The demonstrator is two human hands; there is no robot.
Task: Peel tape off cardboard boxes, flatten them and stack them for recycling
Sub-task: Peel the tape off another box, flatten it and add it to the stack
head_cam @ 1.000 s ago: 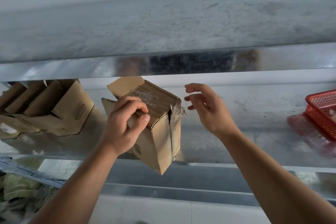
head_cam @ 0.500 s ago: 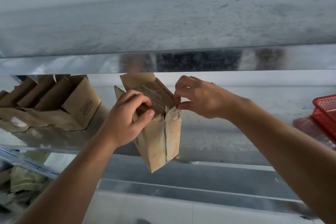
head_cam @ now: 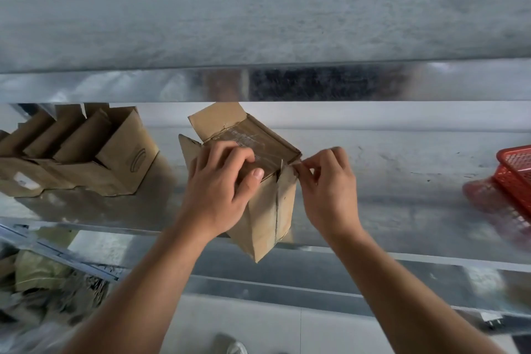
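your left hand clamps the small cardboard box at the steel shelf edge, bracing it while your right hand pinches the clear tape at its upper corner. beyond, opened boxes wait, probably next.

The held box is plain brown cardboard with clear, glossy tape on top. The basket is red; the shelf is shiny silver-grey.

Both forearms bare, no sleeves, no watch or rings seen; left hand and right hand ungloved, short nails.
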